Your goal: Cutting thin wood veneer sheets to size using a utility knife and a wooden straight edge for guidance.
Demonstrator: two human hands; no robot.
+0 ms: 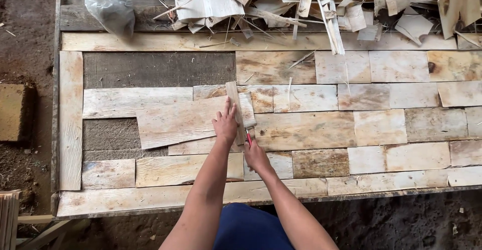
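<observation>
- A large pale veneer sheet of thin, roughly rectangular wood is laid slightly askew near the middle of the desk, over the patchwork of other veneer pieces.
- A narrow straight wooden strip is placed across the right end of this sheet, running from the far side towards the near side with a slight tilt.
- The left hand is pressed flat on the sheet, just beside the strip on its left; the fingers are spread and extended, so the grip is apart and nothing is clasped.
- The right hand is positioned at the near end of the strip; its grip is clamped on a small red-handled cutting tool, whose tip is set against the right edge of the strip.
- Rectangular pale and brown veneer pieces are arranged in rows edge to edge across the desk, to the right of both hands.
- Two dark grey bare patches of board are left uncovered to the left, one far and one near.
- A heap of loose wooden offcuts and splinters is piled along the far edge of the desk.
- A crumpled clear plastic bag is seen at the far left corner.
- Dark earth floor surrounds the desk.
</observation>
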